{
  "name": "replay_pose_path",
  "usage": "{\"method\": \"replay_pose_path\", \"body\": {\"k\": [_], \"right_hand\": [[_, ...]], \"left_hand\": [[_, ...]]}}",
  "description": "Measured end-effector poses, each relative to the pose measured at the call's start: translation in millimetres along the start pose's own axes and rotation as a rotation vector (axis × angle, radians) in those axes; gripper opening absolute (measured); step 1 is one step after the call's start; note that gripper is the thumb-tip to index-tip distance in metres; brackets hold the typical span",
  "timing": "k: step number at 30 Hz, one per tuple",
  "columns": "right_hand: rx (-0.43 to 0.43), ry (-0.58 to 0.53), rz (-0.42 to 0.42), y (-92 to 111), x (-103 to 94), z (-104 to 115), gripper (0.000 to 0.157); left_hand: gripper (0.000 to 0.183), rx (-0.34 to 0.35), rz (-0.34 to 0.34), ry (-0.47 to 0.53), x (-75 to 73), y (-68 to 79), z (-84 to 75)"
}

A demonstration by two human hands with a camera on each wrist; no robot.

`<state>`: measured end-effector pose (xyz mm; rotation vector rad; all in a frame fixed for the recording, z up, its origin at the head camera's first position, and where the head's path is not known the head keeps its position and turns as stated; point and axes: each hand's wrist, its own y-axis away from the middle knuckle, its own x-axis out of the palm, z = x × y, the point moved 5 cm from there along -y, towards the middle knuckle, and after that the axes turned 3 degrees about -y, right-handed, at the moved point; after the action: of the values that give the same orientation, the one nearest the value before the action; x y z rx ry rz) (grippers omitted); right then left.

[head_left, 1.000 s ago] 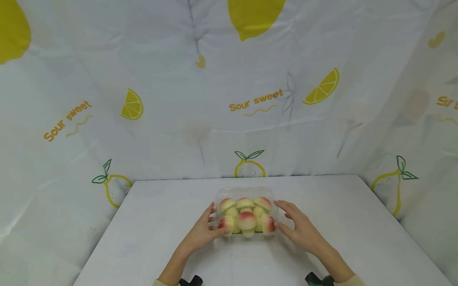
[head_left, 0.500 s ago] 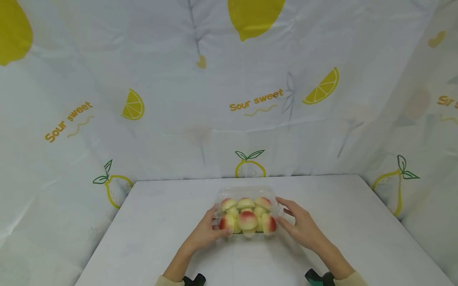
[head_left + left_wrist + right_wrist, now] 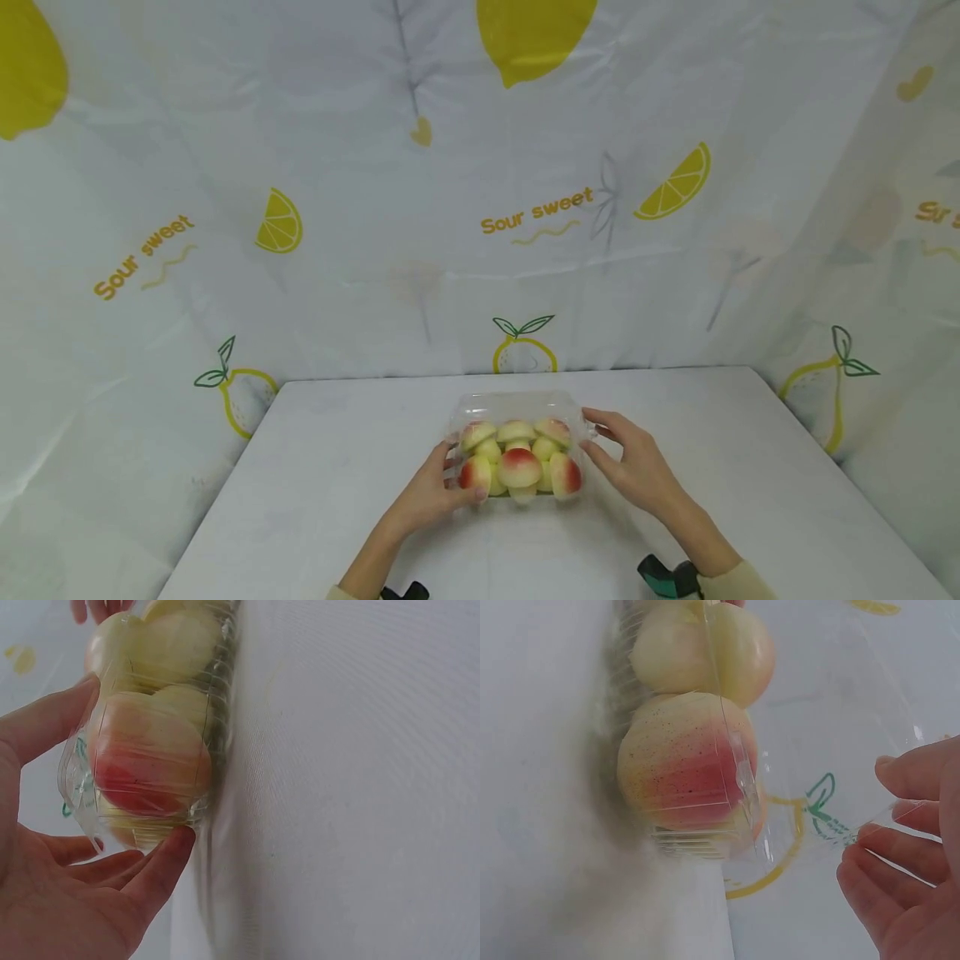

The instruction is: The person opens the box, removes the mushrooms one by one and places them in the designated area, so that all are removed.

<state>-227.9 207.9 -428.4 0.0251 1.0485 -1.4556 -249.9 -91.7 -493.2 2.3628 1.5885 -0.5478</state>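
Observation:
A clear plastic clamshell box [image 3: 517,402] stands on the white table, filled with several pale yellow, mushroom-shaped pieces [image 3: 519,468] with red-blushed caps. My left hand [image 3: 438,492] grips its left side; in the left wrist view the thumb lies on the upper edge, with fingertips against the end wall. At the right side, my right hand [image 3: 637,467] holds the edge of the clear lid [image 3: 832,712] between thumb and fingers. The right wrist view shows this lid raised away from the rim, beside the pieces [image 3: 690,761]. How far it is raised at the left is hard to tell.
The white table [image 3: 337,467] extends around the box on every side. Behind it hangs a white curtain [image 3: 360,308] printed with lemons and words. Black wrist mounts [image 3: 667,577] sit on both forearms.
My right hand has moved slightly right and up, its fingers now at the lid's edge. The lid has shifted relative to the pieces. The left hand stays at the box's left side.

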Motion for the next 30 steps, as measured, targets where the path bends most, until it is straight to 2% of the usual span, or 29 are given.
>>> {"method": "replay_pose_path", "body": {"k": [9, 17, 30], "right_hand": [[-0.036, 0.006, -0.061, -8, -8.2, 1, 0.034], [-0.064, -0.03, -0.123, -19, -14.3, 0, 0.023], [-0.032, -0.025, -0.204, -37, -14.0, -15, 0.011]], "left_hand": [[0.1, 0.024, 0.008, -0.002, 4.3, 3.5, -0.3], [0.101, 0.016, 0.009, -0.018, 5.6, 6.5, -0.8], [0.098, -0.016, 0.012, -0.024, 8.1, 10.8, -2.3]]}}
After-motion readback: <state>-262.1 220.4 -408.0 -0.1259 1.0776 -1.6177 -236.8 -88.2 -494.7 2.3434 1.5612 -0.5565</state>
